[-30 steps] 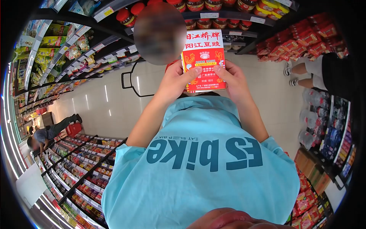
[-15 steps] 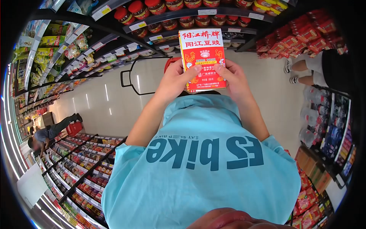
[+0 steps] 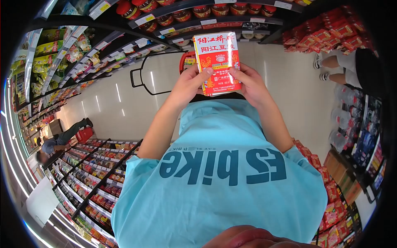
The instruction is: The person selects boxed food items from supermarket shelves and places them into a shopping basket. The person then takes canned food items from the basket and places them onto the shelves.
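A red and white box of fermented black beans (image 3: 219, 78) with Chinese lettering is held upright in front of my chest, front face toward me. My left hand (image 3: 191, 84) grips its left edge, thumb pressed on the front. From the other side my right hand (image 3: 251, 84) holds the right edge, its thumb also on the front. The other fingers of both hands are mostly hidden behind the box. Glare crosses part of the lettering on the right. Behind my left hand, a red shopping basket (image 3: 187, 60) with a long black handle (image 3: 133, 78) shows partly.
Shelves with red-lidded jars (image 3: 182, 15) stand ahead. Bagged goods fill the left shelves (image 3: 49, 47). Red packets (image 3: 331, 35) are stacked at the right, near another person's legs (image 3: 331, 70). Large bottles (image 3: 341, 118) stand lower right. A second person (image 3: 62, 138) bends by shelves far left.
The box has tilted a little and shifted slightly left, with glare now on its right side. More of the red basket shows behind my left hand. Both hands keep their grip.
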Motion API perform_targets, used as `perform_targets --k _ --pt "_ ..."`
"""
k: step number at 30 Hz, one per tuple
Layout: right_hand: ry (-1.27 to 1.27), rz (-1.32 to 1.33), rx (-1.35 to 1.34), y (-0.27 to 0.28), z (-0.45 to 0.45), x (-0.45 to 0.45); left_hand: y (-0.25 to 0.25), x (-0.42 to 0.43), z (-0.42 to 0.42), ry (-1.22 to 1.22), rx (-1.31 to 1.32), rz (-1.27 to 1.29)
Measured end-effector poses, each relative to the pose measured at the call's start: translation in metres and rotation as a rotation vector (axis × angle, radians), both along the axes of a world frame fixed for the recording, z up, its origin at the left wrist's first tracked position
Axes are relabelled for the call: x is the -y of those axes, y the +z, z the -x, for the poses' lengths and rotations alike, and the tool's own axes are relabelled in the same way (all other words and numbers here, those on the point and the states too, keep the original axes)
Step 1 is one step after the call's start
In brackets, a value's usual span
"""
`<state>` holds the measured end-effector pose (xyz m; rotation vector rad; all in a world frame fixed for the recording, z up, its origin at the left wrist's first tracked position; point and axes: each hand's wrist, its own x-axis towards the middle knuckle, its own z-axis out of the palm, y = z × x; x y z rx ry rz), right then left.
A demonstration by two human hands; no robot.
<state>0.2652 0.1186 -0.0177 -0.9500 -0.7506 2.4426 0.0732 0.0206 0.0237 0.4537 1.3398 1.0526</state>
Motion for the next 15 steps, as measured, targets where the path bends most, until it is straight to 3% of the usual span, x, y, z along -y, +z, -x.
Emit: perform_targets --k 4,10,15 --pt "0.03 0.145 0.037 -0.063 0.006 0.002 -0.045 0.002 0.003 -0.084 -0.056 0.1" --pt "0.153 0.473 0.164 -0.217 0.003 0.045 -0.19 0.03 0.002 -0.097 0.04 0.412" --pt "0.155 0.594 0.348 -0.304 0.0 0.085 -0.306 0.062 0.004 -0.254 0.082 0.613"
